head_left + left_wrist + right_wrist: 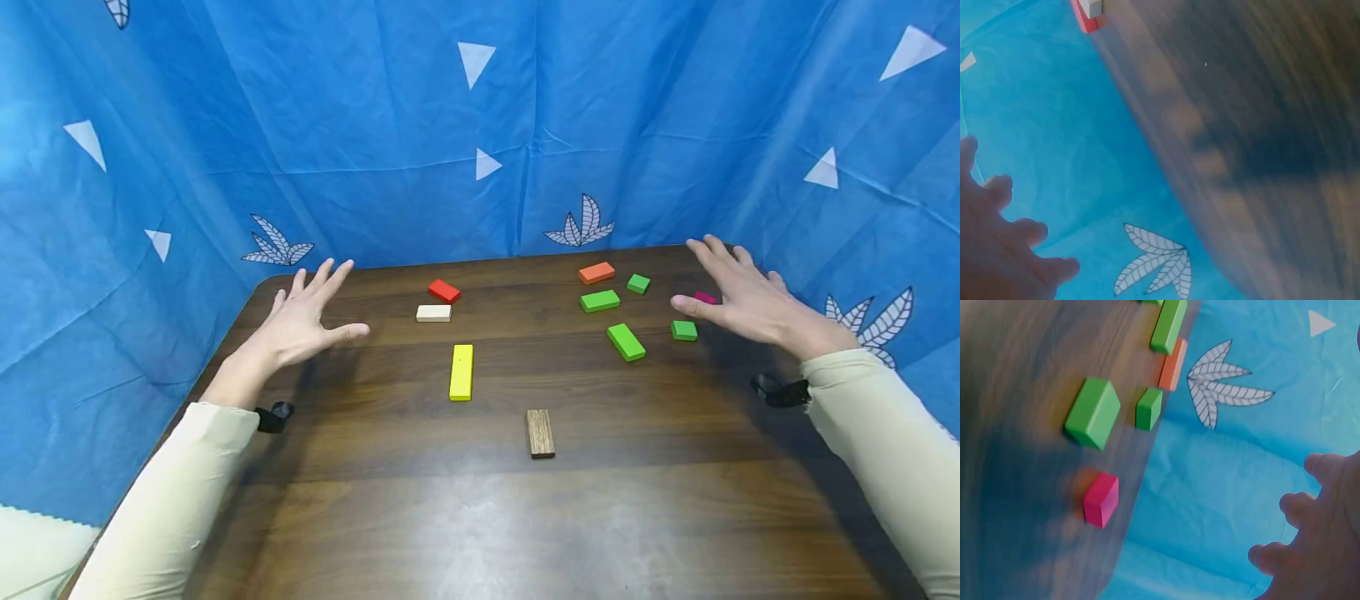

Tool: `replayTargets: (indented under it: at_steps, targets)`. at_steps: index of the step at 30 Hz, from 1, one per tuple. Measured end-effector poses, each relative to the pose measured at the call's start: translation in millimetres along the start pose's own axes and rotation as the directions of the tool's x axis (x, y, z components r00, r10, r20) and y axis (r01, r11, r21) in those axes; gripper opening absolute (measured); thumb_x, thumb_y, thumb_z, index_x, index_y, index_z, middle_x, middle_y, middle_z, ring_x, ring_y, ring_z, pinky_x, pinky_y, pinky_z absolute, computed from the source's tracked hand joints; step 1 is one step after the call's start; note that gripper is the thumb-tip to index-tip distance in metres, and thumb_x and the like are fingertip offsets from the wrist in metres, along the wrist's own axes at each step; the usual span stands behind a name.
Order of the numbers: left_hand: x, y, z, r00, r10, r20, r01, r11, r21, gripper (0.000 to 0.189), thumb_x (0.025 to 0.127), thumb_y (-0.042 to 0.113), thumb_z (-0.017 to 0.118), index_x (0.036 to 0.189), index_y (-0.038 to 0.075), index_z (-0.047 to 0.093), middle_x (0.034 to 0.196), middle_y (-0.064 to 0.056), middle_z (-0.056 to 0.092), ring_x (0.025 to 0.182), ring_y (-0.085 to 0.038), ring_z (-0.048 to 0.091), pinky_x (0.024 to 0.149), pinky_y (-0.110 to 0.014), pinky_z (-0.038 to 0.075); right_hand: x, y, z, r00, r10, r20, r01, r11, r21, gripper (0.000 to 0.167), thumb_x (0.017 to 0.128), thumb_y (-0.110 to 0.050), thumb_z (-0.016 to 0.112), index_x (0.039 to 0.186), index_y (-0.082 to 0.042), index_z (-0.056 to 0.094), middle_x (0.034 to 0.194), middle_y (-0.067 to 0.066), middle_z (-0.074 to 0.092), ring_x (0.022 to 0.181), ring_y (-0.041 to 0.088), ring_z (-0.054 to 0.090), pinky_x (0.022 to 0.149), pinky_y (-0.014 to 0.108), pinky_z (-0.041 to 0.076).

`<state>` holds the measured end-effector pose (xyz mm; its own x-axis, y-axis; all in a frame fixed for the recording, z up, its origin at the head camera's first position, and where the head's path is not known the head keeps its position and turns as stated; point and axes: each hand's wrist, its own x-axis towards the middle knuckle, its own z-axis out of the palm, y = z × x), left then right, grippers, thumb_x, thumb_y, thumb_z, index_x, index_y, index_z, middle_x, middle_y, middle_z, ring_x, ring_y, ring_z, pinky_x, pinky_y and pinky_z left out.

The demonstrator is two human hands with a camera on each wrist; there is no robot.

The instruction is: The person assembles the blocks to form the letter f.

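My left hand (296, 329) hovers over the left side of the table, fingers spread and holding nothing. Nearest to it lie a white block (433, 313) and a red block (444, 291). Above the right side my right hand (750, 300) is held with its fingers apart, also without anything in it. Partly hidden behind its thumb is a pink block (705, 297), seen whole in the right wrist view. Close by are a small green block (684, 331) and another small green block (638, 284). Both wrist views show fingers clear of every block.
Two longer green blocks (626, 342) and an orange block (596, 273) lie right of centre. A yellow block (461, 372) and a brown wood-grain block (540, 433) are around the middle of the dark wooden table (375, 517). A blue curtain (412, 108) borders its back and sides.
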<state>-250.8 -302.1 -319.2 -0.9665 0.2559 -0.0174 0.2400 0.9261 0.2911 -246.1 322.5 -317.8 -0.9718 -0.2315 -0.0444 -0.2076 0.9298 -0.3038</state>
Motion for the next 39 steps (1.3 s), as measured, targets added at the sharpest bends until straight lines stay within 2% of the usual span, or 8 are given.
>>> replayTargets:
  at_steps: [6, 10, 14, 17, 24, 28, 35, 39]
  targets:
    - [-4.5, 1.3, 7.3, 1.0, 0.03, 0.004, -0.03, 0.999, -0.042, 0.103, 0.089, 0.071, 0.065, 0.165, 0.042, 0.002, 0.175, -0.004, -0.006, 0.157, -0.051, -0.01, 0.117, -0.08, 0.003, -10.4, -10, 10, 0.999, -0.036, -0.023, 0.038, 0.997, 0.066, 0.1, 0.099, -0.063, 0.053, 0.167, -0.021, -0.006, 0.173, 0.017, -0.014, 0.154, 0.057, -0.011, 0.104, 0.09, 0.006]
    - [-4.6, 2.6, 14.2, 0.999, 0.048, -0.009, -0.048, 0.995, -0.083, 0.104, 0.088, 0.066, 0.07, 0.166, 0.042, 0.005, 0.176, -0.004, -0.002, 0.158, -0.051, -0.003, 0.116, -0.081, 0.008, -15.2, -17, 18, 0.996, -0.076, -0.037, 0.079, 0.992, 0.099, 0.098, 0.1, -0.058, 0.057, 0.167, -0.023, -0.005, 0.174, 0.012, -0.013, 0.155, 0.055, -0.01, 0.105, 0.089, 0.01]
    - [-2.6, 6.4, 23.5, 0.995, 0.089, -0.048, -0.095, 0.987, -0.127, 0.104, 0.084, 0.065, 0.076, 0.164, 0.045, 0.012, 0.175, -0.001, 0.01, 0.16, -0.041, 0.012, 0.118, -0.075, 0.021, -18.3, -23, 26, 0.994, -0.099, -0.045, 0.104, 0.984, 0.144, 0.096, 0.1, -0.054, 0.059, 0.168, -0.025, -0.003, 0.175, 0.009, -0.011, 0.158, 0.049, -0.01, 0.107, 0.088, 0.01]
    - [-3.6, 10.2, 30.1, 0.99, 0.12, -0.079, -0.131, 0.979, -0.153, 0.102, 0.081, 0.061, 0.08, 0.164, 0.041, 0.023, 0.173, 0.0, 0.021, 0.158, -0.036, 0.025, 0.118, -0.068, 0.03, -19.8, -28, 32, 0.993, -0.112, -0.041, 0.118, 0.974, 0.195, 0.095, 0.1, -0.05, 0.061, 0.168, -0.026, -0.001, 0.175, 0.008, -0.008, 0.159, 0.045, -0.008, 0.111, 0.085, 0.011]
    - [-0.4, 18.7, 39.2, 0.981, 0.138, -0.138, -0.165, 0.964, -0.208, 0.082, 0.081, 0.056, 0.083, 0.152, 0.029, 0.052, 0.164, -0.001, 0.042, 0.151, -0.033, 0.04, 0.117, -0.062, 0.036, -20.4, -38, 44, 0.98, -0.162, -0.116, 0.185, 0.953, 0.239, 0.091, 0.097, -0.044, 0.069, 0.168, -0.026, 0.014, 0.175, 0.011, 0.01, 0.156, 0.046, 0.021, 0.113, 0.079, 0.023]
    - [1.9, 24.4, 44.4, 0.976, 0.144, -0.162, -0.181, 0.952, -0.245, 0.073, 0.079, 0.055, 0.085, 0.143, 0.028, 0.061, 0.156, 0.0, 0.053, 0.146, -0.029, 0.047, 0.116, -0.058, 0.039, -20.9, -44, 50, 0.968, -0.195, -0.156, 0.229, 0.94, 0.252, 0.089, 0.095, -0.04, 0.073, 0.166, -0.024, 0.023, 0.173, 0.013, 0.02, 0.155, 0.045, 0.026, 0.115, 0.075, 0.027]
    - [3.3, 39.1, 53.4, 0.982, 0.147, -0.119, -0.177, 0.935, -0.306, 0.068, 0.079, 0.053, 0.087, 0.137, 0.025, 0.066, 0.141, -0.003, 0.066, 0.134, -0.031, 0.058, 0.11, -0.057, 0.046, -20.5, -53, 66, 0.949, -0.237, -0.208, 0.29, 0.916, 0.278, 0.082, 0.091, -0.037, 0.077, 0.161, -0.021, 0.037, 0.163, 0.013, 0.043, 0.149, 0.041, 0.04, 0.115, 0.07, 0.033]
    - [7.0, 46.7, 59.0, 0.985, 0.151, -0.08, -0.171, 0.904, -0.392, 0.067, 0.081, 0.044, 0.088, 0.137, 0.017, 0.064, 0.141, -0.008, 0.065, 0.133, -0.034, 0.059, 0.11, -0.055, 0.049, -19.0, -59, 76, 0.937, -0.282, -0.207, 0.334, 0.898, 0.286, 0.075, 0.092, -0.038, 0.076, 0.158, -0.021, 0.044, 0.152, 0.011, 0.056, 0.141, 0.04, 0.05, 0.111, 0.068, 0.039]
